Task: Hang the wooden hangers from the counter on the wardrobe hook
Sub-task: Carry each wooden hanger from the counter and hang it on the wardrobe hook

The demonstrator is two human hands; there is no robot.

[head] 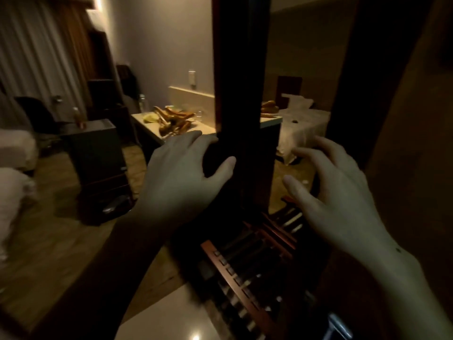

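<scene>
Several wooden hangers (174, 120) lie in a loose pile on the pale counter (152, 128) across the dim room. A few more hangers (269, 107) show just right of the dark wooden wardrobe panel (241, 69) that stands upright in the middle of the view. My left hand (181, 173) grips that panel's left edge, fingers wrapped behind it and thumb on its front. My right hand (331, 192) hovers to the right of the panel with fingers spread and holds nothing. No wardrobe hook is visible.
A slatted wooden rack (247, 271) sits low in front of me, below both hands. A dark cabinet (98, 168) with a bottle on top stands on the left, near a white bed edge (14, 153). A cloth-covered surface (304, 128) lies at the right, a metal handle (339, 326) at the bottom right.
</scene>
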